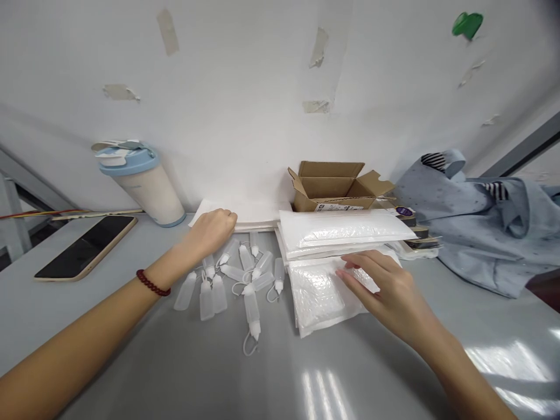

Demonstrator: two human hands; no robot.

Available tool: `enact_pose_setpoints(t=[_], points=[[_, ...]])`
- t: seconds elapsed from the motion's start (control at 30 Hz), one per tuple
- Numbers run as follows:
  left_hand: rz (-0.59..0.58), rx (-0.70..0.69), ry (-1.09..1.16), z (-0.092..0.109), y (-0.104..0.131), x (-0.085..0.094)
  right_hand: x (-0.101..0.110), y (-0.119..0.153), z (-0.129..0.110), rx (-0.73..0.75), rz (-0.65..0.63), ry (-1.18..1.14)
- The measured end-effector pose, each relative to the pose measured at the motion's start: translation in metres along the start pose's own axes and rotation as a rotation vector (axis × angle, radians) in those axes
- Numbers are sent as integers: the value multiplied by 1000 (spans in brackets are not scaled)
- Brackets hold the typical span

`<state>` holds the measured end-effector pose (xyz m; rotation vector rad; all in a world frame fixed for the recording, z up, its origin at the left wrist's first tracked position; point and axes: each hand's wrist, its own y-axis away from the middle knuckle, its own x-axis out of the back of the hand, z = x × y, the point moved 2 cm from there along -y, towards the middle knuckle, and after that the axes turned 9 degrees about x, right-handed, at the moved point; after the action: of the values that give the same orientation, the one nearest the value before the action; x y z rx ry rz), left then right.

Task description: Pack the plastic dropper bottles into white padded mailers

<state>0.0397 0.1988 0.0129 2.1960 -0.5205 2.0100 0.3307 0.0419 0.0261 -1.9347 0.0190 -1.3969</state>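
Note:
My left hand [215, 228] is closed, knuckles up, at the white sheets [258, 213] stacked against the wall. Its fingertips face away, so whatever they may hold is hidden. Just below it lie several small translucent plastic squeeze bottles [251, 303] with capped tips and thin loops, scattered in a loose group. Over the white bubble mailers [317, 291] is my right hand [387, 286], thumb and fingers apart with nothing visible between them. I cannot tell whether its fingertips touch the lower mailer. More mailers [341, 230] overlap behind that one.
An open cardboard box [330, 189] stands behind the mailers. At left are a tumbler [149, 186] with a blue lid and a phone [87, 248]. Light blue cloth [476, 216] is heaped at right, beside some small stacked packs [422, 239]. A wall [245, 116] bounds the back.

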Motion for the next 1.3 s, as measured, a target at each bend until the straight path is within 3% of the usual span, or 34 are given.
enact_pose_setpoints(t=[0.23, 0.37, 0.5, 0.53, 0.57, 0.6, 0.67, 0.77, 0.83, 0.97, 1.03, 1.1, 1.17, 1.23, 1.3], points=[[297, 142, 56, -19, 18, 25, -2, -1, -1, 6, -7, -6], [445, 123, 96, -24, 41, 43, -1, 0, -4, -65, 34, -84], [585, -81, 170, -13, 86, 36, 0, 4, 1, -334, 101, -400], [589, -169, 184, -7, 98, 31, 0, 5, 4, -406, 115, -568], [695, -361, 243, 1, 111, 27, -1, 6, 6, -459, 112, -748], [738, -520, 273, 8, 123, 22, -2, 6, 7, -490, 73, -932], [718, -604, 277, 19, 136, 16, -4, 5, 5, -528, -104, -1216], [731, -745, 234, 33, 144, 17, -8, 4, -8, -578, -398, -1332], [723, -764, 234, 39, 146, 20, -12, 3, -21, -620, -485, -1331], [600, -823, 355, 48, 155, 23, -18, 1, -44, -605, -631, -1427], [517, -776, 498, 48, 158, 25, -18, 0, -45, -534, -647, -1327], [450, -556, 665, 42, 156, 29, -15, -1, -42, -441, -668, -1130], [312, -194, 825, 29, 148, 31, -11, -1, -39, -367, -701, -951], [-8, 148, 1026, 14, 139, 28, -9, 1, -39, -348, -707, -827], [-536, 271, 1288, 7, 133, 22, -8, 3, -42, -349, -665, -727]])
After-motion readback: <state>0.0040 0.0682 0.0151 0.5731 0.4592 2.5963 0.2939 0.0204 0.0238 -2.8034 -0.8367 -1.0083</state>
